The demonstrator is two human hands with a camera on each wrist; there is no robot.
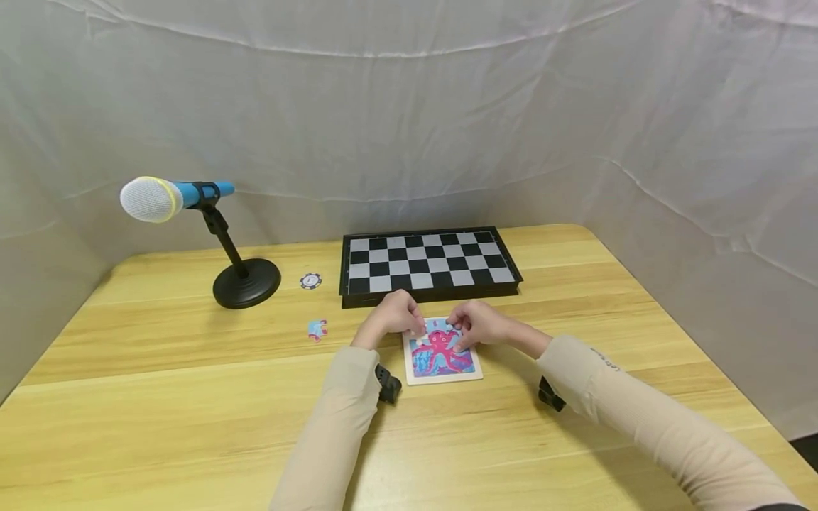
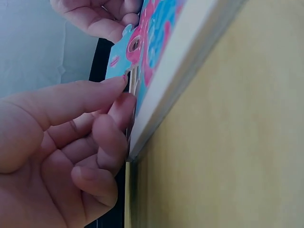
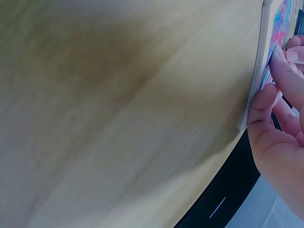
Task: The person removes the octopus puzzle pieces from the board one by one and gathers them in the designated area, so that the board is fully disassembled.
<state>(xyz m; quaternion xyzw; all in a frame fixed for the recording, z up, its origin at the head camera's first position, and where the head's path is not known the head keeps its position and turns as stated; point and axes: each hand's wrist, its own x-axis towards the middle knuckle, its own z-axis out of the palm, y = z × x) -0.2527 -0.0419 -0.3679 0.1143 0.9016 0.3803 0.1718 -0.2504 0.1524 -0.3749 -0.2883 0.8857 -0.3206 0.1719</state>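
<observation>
A small square jigsaw puzzle (image 1: 442,358) with a pink octopus lies in a white-edged tray (image 1: 444,380) on the table. At its upper left, my left hand (image 1: 401,314) pinches a small puzzle piece (image 2: 127,76) between thumb and forefinger; the fingers hide most of it. Pale gaps show in the picture beside that hand. My right hand (image 1: 481,324) grips the puzzle's upper right corner. In the right wrist view its thumb (image 3: 283,71) lies on the picture and its forefinger (image 3: 262,97) bends at the tray's edge. A loose puzzle piece (image 1: 317,330) lies off to the left.
Just behind the puzzle lies a black-framed chessboard (image 1: 429,262). To the back left stands a blue microphone (image 1: 153,199) on a round black base (image 1: 246,284). A poker chip (image 1: 310,281) lies between them. A pale curtain (image 1: 383,128) surrounds the table's back and sides.
</observation>
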